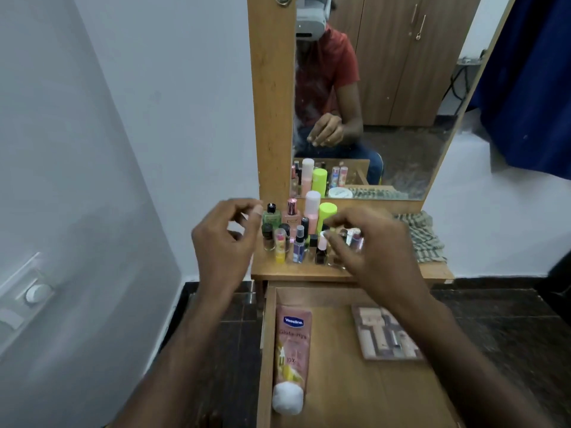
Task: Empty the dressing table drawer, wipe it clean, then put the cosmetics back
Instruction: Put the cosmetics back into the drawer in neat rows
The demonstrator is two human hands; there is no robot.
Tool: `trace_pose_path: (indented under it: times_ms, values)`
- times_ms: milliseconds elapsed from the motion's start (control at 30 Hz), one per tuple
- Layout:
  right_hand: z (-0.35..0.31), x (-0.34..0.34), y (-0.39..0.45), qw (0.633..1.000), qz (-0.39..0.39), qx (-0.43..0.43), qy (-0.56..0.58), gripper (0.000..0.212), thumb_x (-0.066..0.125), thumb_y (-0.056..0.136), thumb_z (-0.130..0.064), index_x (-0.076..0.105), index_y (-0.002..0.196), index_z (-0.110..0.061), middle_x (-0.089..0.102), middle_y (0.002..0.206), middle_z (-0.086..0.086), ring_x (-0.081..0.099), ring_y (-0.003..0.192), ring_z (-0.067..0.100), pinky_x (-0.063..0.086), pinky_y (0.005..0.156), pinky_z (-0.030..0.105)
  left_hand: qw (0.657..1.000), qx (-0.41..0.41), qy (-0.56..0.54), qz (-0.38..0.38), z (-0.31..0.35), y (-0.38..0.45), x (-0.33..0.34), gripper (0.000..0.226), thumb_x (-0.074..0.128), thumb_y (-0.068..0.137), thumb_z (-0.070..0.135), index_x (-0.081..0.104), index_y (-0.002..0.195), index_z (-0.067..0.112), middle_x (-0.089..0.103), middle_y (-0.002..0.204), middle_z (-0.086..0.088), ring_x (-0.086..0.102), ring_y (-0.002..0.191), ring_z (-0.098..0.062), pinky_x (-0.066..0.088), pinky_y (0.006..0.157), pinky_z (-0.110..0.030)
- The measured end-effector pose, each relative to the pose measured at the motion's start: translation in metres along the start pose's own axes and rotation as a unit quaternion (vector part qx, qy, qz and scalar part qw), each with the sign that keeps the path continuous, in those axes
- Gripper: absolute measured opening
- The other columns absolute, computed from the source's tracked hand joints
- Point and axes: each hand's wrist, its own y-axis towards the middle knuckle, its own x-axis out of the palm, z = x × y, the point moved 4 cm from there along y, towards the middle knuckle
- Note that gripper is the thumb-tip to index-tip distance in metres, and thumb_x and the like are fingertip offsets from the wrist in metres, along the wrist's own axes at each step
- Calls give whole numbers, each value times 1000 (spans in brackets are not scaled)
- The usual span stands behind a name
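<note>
We judge the task to be at a transfer stage, though a single view cannot settle whether we are still emptying or already refilling. The drawer (340,396) stands pulled open and holds only two items: a tube (292,350) lying along its left wall, cap toward us, and a palette (386,335) lying flat at 2 o'clock from the tube. Most of the bottles (296,236) stand upright in a tight cluster on the desk (296,273), in front of the mirror (386,97). A checked cloth (423,236) lies on the desk at 3 o'clock from the cluster, apart from it.

If we are emptying, the tube and palette remain to be lifted out, then the wipe, then the return. If we are refilling, nearly all the bottles remain.

Our right hand (374,251) is over the right side of the cluster, fingers curled down among the small items there. It appears to touch or pinch one, but motion blur prevents us from telling whether it holds anything.

Our left hand (228,239) hovers at 9 o'clock from the cluster, just beside the leftmost bottles, fingers loosely curled, holding nothing.

The drawer lies at 6 o'clock from both hands, beneath the forearms.
</note>
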Motion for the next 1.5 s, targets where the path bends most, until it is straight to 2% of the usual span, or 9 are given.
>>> trace_pose_path:
  times_ms: [200,433,667,767,867,1033,1233,1367,1500]
  values:
    - [1,30,101,983,-144,-45,-106,28,76,93,-44,75,120,-35,76,112,-17,65,112,9,50,101,46,993,-32,57,-95,-35,42,18,18,67,100,48,73,117,46,69,116,29,67,95,-3,63,74,-40]
    - [37,48,123,935,-313,-53,-160,42,77,92,-45,71,131,-29,76,121,-2,71,105,13,57,92,38,991,1,73,-112,-39,57,38,19,60,98,60,71,112,52,68,114,29,64,98,-2,58,70,-34]
    - [40,55,125,956,-266,-60,-111,51,80,85,-56,69,129,-33,76,121,-3,69,109,10,58,91,37,974,-17,61,-216,-57,58,49,30,72,91,60,75,118,46,64,106,37,62,99,6,56,80,-32]
    - [41,59,128,941,-302,-59,-140,30,81,86,-50,72,108,-31,75,103,-10,66,93,8,59,84,41,974,-6,51,-220,-53,58,51,34,75,90,58,76,119,42,68,108,33,57,97,20,45,75,-17]
    - [40,62,130,934,-317,-64,-149,26,80,90,-42,67,88,-20,72,87,-3,69,87,19,56,81,47,978,-1,45,-205,-44,59,54,31,74,92,56,76,118,40,74,116,23,63,102,5,50,81,-23]
    - [32,43,137,965,-229,-67,-108,29,82,90,-34,74,113,-19,76,106,-2,71,92,11,60,86,39,989,15,38,-145,-26,60,52,31,69,95,56,73,122,40,70,123,23,59,116,-8,48,88,-22]
    - [4,-11,152,997,-36,-58,-33,37,83,87,-42,75,115,-19,74,92,-9,69,76,0,56,69,15,987,64,76,-128,12,62,59,57,66,89,69,63,139,41,70,128,17,54,120,-9,44,82,-21]
    - [-5,-17,145,995,-42,-66,55,41,81,87,-50,74,115,-20,76,87,-13,73,79,-1,54,67,11,988,59,101,-104,29,60,61,48,70,96,55,68,135,28,75,112,4,64,100,-14,57,74,-34]
    - [25,-5,130,982,-150,30,113,48,65,96,-60,67,131,-28,77,109,-7,75,97,6,62,86,33,993,-27,21,-111,21,60,55,43,73,95,50,70,128,23,76,106,10,68,85,4,49,67,-7]
